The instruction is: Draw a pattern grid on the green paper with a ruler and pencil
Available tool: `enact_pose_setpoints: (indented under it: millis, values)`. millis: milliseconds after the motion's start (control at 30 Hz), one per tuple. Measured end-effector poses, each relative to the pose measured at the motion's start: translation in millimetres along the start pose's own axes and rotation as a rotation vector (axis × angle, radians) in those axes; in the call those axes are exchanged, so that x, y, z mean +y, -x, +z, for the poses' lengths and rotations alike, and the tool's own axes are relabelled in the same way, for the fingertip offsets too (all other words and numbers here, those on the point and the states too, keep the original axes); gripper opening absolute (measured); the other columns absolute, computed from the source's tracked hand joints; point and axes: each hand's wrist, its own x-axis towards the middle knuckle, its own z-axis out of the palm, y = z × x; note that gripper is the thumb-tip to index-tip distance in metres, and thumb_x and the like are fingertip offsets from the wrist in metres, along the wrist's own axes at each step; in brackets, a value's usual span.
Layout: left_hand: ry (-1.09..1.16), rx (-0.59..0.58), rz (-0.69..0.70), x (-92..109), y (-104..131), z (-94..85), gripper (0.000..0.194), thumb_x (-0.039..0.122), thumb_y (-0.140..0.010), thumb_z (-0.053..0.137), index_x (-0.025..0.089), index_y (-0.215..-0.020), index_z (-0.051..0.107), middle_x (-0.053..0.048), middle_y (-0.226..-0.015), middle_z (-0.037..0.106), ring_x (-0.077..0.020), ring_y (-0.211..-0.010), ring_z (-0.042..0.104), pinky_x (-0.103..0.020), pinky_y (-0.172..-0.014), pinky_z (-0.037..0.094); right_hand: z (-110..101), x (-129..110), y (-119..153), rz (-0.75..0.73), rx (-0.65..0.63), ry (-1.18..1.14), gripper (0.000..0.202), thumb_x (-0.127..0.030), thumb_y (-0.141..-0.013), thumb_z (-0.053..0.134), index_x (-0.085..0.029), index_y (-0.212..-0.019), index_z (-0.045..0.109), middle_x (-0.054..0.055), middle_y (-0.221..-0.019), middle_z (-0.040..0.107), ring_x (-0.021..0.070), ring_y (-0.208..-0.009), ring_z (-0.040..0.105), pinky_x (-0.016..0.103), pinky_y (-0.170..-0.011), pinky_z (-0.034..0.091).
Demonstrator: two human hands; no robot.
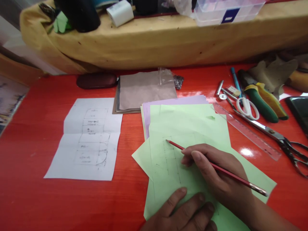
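Note:
My right hand [216, 166] grips a red pencil [231, 175] with a white eraser end. Its tip is at the upper left of a faint pencil drawing on the top sheet of green paper [187, 118]. My left hand [183, 210] lies on the lower part of that sheet, fingers spread. Beneath are more green sheets and some purple paper [173, 101]. To the left, a creased white sheet [89, 138] carries a hand-drawn pattern with lines, curves and small writing.
Right of the paper are a clear ruler [250, 131], large scissors [271, 131], small white-handled scissors [246, 107], green-yellow pliers [264, 99] and a phone [298, 110]. Behind are brown sheets [144, 89] and a dark case [96, 81]. A yellow-covered ledge [149, 41] holds a plastic box [216, 12].

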Motion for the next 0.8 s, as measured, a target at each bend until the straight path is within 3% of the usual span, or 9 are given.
enact_pose_setpoints:
  millis: [267,500,800]
  values:
    - [0.007,0.014,-0.017,0.7,-5.2,-0.8,0.031,0.031,-0.118,0.053,0.041,-0.115,0.083,0.016,-0.133,0.079,-0.0105,-0.132,0.068,-0.045,-0.139,0.023,-1.7,1.1,1.4,0.019,-0.015,0.039,0.023,-0.029,-0.112,0.059,-0.026,-0.105,0.08,-0.001,-0.083,0.083,0.0132,-0.072,0.08,0.019,-0.068,0.063]
    - [0.006,0.021,-0.004,-2.1,-6.8,-2.9,0.032,0.029,-0.118,0.053,0.041,-0.114,0.083,0.016,-0.131,0.08,-0.009,-0.127,0.07,-0.047,-0.14,0.019,-0.7,-1.2,1.4,0.028,0.05,0.028,0.021,-0.028,-0.111,0.06,-0.027,-0.103,0.079,-0.005,-0.08,0.083,0.0106,-0.07,0.079,0.016,-0.068,0.062]
    - [0.004,0.003,0.009,-3.5,-6.8,-3.9,0.034,0.026,-0.119,0.052,0.041,-0.116,0.083,0.016,-0.132,0.079,-0.0091,-0.129,0.069,-0.048,-0.14,0.018,-1.1,0.2,1.9,0.022,-0.002,0.02,0.022,-0.028,-0.111,0.06,-0.026,-0.103,0.08,-0.002,-0.082,0.083,0.0125,-0.071,0.079,0.019,-0.068,0.063]
